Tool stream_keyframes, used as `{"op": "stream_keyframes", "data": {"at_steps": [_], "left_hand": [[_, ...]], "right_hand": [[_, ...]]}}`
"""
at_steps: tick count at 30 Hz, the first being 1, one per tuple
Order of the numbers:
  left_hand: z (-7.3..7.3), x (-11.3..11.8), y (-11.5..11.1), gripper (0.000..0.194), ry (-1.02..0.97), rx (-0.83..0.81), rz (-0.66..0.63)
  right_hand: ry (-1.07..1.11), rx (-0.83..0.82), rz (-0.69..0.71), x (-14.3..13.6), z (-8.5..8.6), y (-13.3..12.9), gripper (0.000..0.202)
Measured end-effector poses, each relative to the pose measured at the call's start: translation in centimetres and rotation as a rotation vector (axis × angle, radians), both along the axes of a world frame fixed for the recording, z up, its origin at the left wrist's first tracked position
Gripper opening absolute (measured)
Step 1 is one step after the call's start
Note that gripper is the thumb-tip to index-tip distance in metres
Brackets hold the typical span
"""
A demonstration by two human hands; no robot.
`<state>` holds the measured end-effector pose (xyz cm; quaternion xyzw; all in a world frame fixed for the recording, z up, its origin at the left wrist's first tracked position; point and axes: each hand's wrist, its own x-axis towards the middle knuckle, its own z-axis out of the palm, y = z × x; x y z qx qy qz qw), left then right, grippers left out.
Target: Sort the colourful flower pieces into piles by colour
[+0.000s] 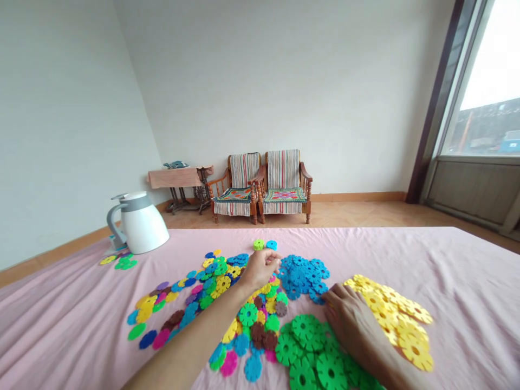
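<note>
My left hand (260,268) is held above the right side of a mixed pile of flower-shaped plastic discs (222,284). Its fingers are curled in together, and I cannot make out whether a disc is between them. Just right of it lies a heap of blue notched discs (303,275). My right hand (347,311) reaches in from the right with fingers stretched out and low, their tips by the edge of the blue heap. Green discs (304,346) spread below and partly under it. Yellow discs (384,309) lie along its right side.
A white and grey jug (143,225) stands at the table's left, with a few loose discs (125,262) beside it. Green (259,245) and blue discs (271,245) sit near the far edge. Pink cloth (459,303) covers the table. Two wooden chairs (284,176) stand beyond.
</note>
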<state>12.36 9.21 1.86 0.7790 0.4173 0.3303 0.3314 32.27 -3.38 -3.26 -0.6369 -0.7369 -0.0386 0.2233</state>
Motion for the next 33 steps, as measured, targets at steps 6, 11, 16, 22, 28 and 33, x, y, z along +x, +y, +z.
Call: {"op": "stream_keyframes", "data": {"at_steps": [6, 11, 16, 22, 28, 33], "left_hand": [[0.2, -4.6, -0.7, 0.023, -0.043, 0.099, 0.093], [-0.9, -10.0, -2.1, 0.022, 0.017, 0.212, 0.25], [-3.0, -13.8, -2.3, 0.021, 0.115, 0.336, 0.35], [-4.2, -14.7, -2.1, 0.019, 0.152, 0.378, 0.387], [-4.0, -15.1, -2.0, 0.018, 0.151, 0.376, 0.382], [-3.8, -15.2, -1.8, 0.017, 0.19, 0.431, 0.381]], "right_hand": [[0.013, 0.006, 0.0, 0.2, -0.4, 0.2, 0.023], [0.091, 0.101, 0.022, 0.5, 0.0, 0.1, 0.022], [0.165, 0.114, 0.074, -2.6, 1.8, -0.5, 0.018], [0.136, -0.065, 0.28, -10.5, 4.3, -1.5, 0.019], [0.077, -0.072, 0.387, -15.9, 4.6, -0.5, 0.015], [-0.008, -0.015, 0.394, -18.1, 3.4, 0.7, 0.014]]}}
